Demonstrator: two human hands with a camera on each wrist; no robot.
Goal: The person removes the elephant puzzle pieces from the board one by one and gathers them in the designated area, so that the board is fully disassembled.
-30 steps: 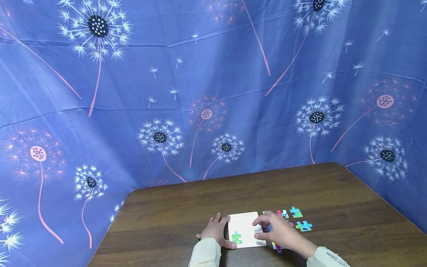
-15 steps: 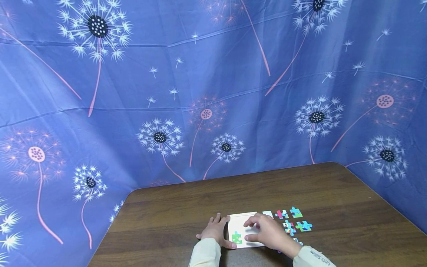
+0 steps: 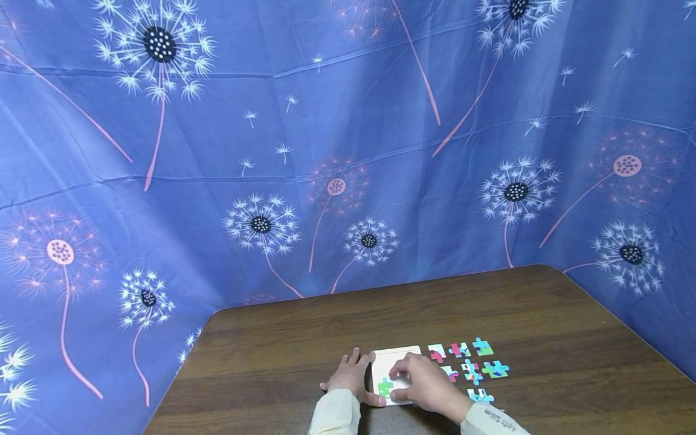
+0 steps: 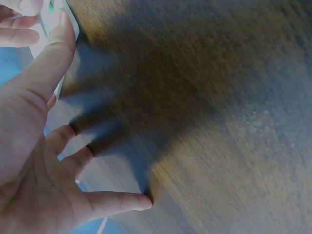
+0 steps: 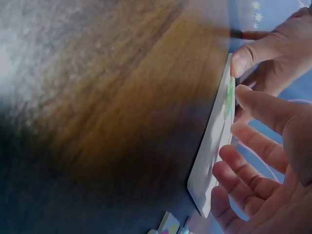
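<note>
A shallow white puzzle tray (image 3: 385,361) lies on the table, with a green puzzle piece (image 3: 385,388) flat in its near left corner. My left hand (image 3: 348,377) rests beside the tray's left edge with fingers spread on the table. Its thumb (image 4: 61,41) presses on the tray's near left corner. Over the tray, my right hand (image 3: 426,383) has loosely bent fingers, with thumb and index fingertip apart right at the green piece's right edge. In the right wrist view, the right thumb tip (image 5: 243,95) overlaps that piece, and nothing shows gripped between the fingers.
Several loose puzzle pieces lie in rough rows right of the tray, among them a red and white piece (image 3: 437,353), a blue and green piece (image 3: 495,369) and a light blue piece (image 3: 481,396). A blue dandelion-print cloth (image 3: 304,121) hangs behind the table (image 3: 272,350).
My right hand has moved left across the tray toward the green piece, uncovering loose pieces on the right. My left hand has stayed in place.
</note>
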